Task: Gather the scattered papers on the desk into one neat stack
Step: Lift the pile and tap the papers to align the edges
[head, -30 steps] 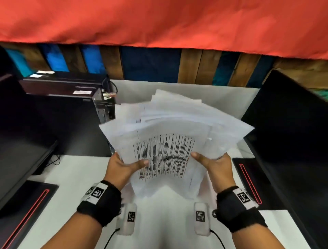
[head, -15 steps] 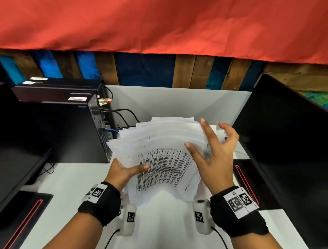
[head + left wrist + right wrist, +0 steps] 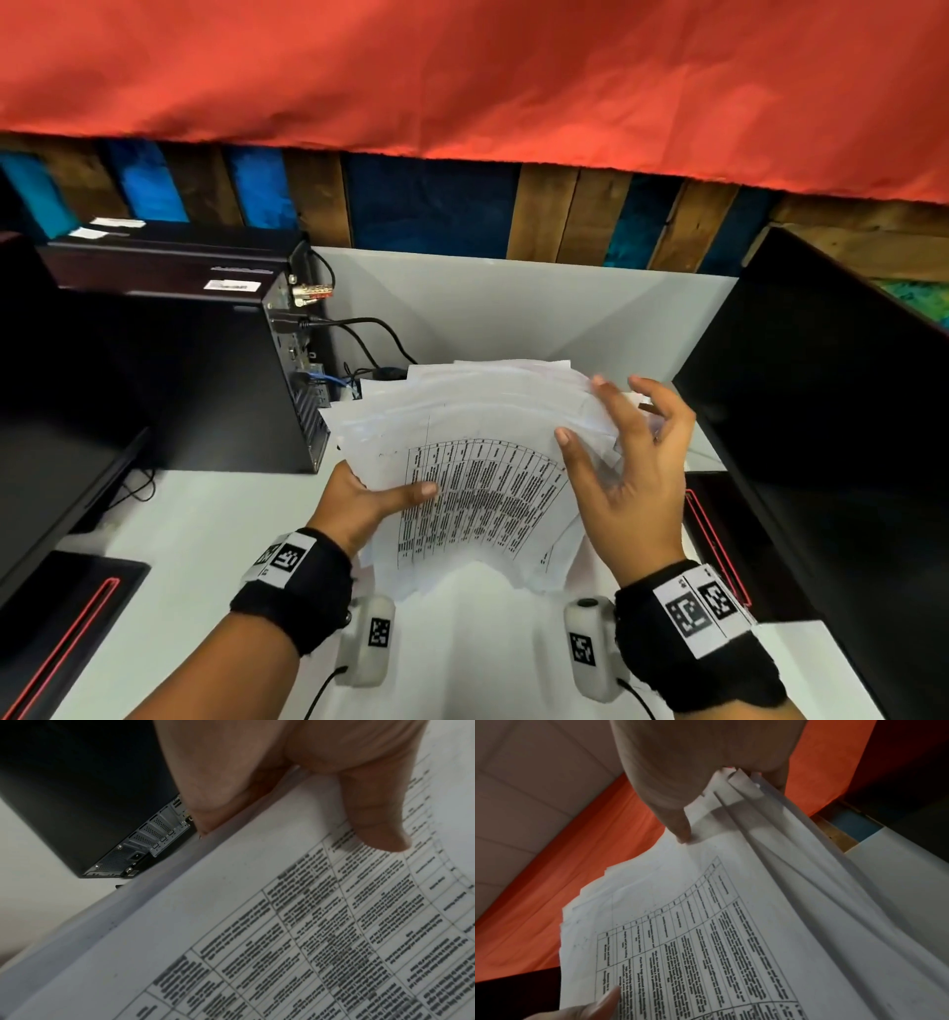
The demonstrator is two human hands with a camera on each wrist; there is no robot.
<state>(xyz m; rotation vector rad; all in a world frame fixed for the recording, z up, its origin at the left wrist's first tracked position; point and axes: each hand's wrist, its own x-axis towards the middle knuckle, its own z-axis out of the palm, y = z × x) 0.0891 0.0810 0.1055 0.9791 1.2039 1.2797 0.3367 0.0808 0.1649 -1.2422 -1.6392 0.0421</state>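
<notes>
Left hand (image 3: 359, 501) grips papers (image 3: 472, 437) at left edge, thumb on top of printed table sheet, fingers underneath; right hand (image 3: 634, 462) at right edge, fingers spread and nearly straight, thumb touching top sheet; papers held above white desk (image 3: 205, 539), fanned unevenly, sheets bowed; black computer tower (image 3: 169, 380) left, dark monitor (image 3: 832, 411) right, red cloth (image 3: 462, 77) above

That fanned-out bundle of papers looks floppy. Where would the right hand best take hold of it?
Probably the right side edge of the papers, coming in from the right, opposite the left hand pinching the left edge. The sheets fan out and sag there, where the right hand only touches with spread fingers.
</notes>
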